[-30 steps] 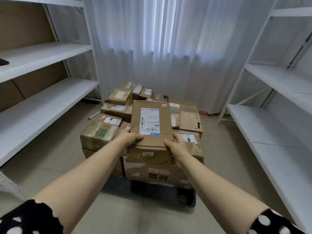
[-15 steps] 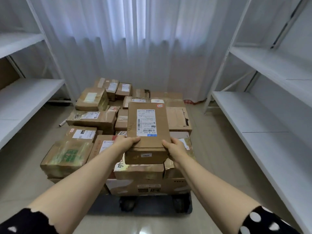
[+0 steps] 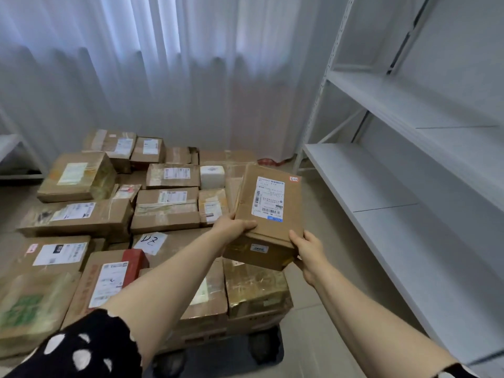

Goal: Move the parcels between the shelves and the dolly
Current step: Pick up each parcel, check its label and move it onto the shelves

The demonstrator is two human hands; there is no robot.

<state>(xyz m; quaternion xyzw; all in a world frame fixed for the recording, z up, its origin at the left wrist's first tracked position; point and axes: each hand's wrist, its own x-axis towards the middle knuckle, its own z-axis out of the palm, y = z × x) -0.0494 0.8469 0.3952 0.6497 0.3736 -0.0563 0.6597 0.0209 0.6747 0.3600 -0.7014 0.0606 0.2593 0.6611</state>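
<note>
The left hand [image 3: 234,227] and right hand [image 3: 309,251] still grip the parcel [image 3: 270,214] by its near corners; it has swung right, off the pile [image 3: 163,214], toward the shelf [image 3: 362,175].

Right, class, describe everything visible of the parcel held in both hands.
The held parcel is a flat brown cardboard box. A white shipping label with barcodes sits on top, a small pink sticker at its far corner, a small label on the near end. The left hand and right hand grip its near corners, holding it skewed above the stacked parcels.
</note>
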